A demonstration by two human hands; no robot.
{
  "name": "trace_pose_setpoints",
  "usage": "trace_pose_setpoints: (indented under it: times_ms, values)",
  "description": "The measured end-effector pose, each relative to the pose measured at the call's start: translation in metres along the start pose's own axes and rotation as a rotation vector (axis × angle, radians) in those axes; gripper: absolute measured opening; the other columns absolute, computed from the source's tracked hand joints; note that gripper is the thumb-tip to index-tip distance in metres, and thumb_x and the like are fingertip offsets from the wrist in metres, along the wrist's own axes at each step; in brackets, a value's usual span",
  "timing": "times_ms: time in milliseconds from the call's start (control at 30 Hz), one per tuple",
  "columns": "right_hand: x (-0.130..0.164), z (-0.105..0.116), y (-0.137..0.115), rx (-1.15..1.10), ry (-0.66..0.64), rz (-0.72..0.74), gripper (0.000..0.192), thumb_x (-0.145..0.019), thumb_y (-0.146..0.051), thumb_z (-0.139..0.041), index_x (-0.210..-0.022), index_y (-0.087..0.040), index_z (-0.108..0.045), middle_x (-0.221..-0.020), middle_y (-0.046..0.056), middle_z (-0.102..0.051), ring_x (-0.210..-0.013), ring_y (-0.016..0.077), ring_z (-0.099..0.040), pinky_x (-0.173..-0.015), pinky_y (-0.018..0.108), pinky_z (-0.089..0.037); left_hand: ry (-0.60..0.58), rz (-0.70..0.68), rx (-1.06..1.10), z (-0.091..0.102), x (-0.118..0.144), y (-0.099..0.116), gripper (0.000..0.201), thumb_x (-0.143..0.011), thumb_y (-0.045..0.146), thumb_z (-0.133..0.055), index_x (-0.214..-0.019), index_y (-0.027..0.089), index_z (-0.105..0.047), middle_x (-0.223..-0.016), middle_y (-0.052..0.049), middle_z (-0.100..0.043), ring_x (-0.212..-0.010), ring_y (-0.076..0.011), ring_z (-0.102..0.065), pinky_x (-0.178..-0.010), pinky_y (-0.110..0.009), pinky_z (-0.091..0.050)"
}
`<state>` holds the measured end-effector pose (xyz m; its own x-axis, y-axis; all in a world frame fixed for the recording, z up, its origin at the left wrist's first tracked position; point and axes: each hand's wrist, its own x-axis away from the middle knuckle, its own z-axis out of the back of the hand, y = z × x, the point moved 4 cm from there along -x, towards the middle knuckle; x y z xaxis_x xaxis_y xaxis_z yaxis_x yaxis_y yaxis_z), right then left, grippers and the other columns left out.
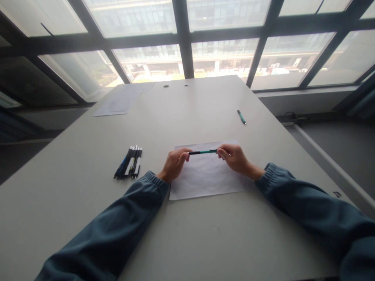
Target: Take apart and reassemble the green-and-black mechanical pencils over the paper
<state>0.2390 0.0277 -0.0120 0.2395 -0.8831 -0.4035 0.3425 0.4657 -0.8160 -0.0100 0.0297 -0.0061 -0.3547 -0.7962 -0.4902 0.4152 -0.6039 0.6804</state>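
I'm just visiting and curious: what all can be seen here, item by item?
pen: one, green and black, held level between both hands above the sheet
sheet: one, white, on the table under the hands
pens: a bunch, count unclear, black and white, side by side left of the sheet
far pen: one, green, far right of the table
papers: white, far left corner
table: one, grey
windows: behind the table
left hand: grips the pen's left end
right hand: grips its right end

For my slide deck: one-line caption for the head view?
Both hands, left and right, hold a green pen over paper.
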Motion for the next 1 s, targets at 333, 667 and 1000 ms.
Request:
trace_pose_setpoints:
  times_ms: [333,667,1000]
  values:
    - [0.001,0.003,0.007,-0.050,0.043,-0.067,0.051,-0.096,-0.058,-0.052,-0.067,-0.017,-0.062,-0.059,0.001,-0.058,-0.056,0.0127,-0.049,-0.056,0.026,-0.038,0.219,-0.132,-0.152,0.005,-0.001,0.011,0.013,-0.093,0.029,-0.066,-0.099,0.018,-0.069,-0.090,-0.004,-0.072,-0.074,-0.0126,-0.063,-0.076,-0.028,-0.054]
    - [-0.001,0.003,0.008,-0.158,0.087,-0.071,0.031,-0.089,-0.047,-0.066,-0.092,-0.016,-0.069,-0.077,0.004,-0.068,-0.068,0.0151,-0.060,-0.064,0.028,-0.049,0.220,-0.112,-0.172,0.006,-0.002,0.012,0.013,-0.094,0.030,-0.065,-0.094,0.018,-0.070,-0.087,-0.005,-0.072,-0.076,-0.0136,-0.064,-0.072,-0.028,-0.055]
    - [-0.001,0.000,0.010,-0.238,0.058,-0.102,0.034,-0.086,-0.045,-0.070,-0.103,-0.016,-0.069,-0.075,0.003,-0.068,-0.064,0.0139,-0.061,-0.058,0.026,-0.050,0.200,-0.110,-0.170,0.004,-0.002,0.011,0.016,-0.094,0.034,-0.064,-0.094,0.018,-0.070,-0.084,-0.004,-0.071,-0.074,-0.0137,-0.064,-0.071,-0.027,-0.054]
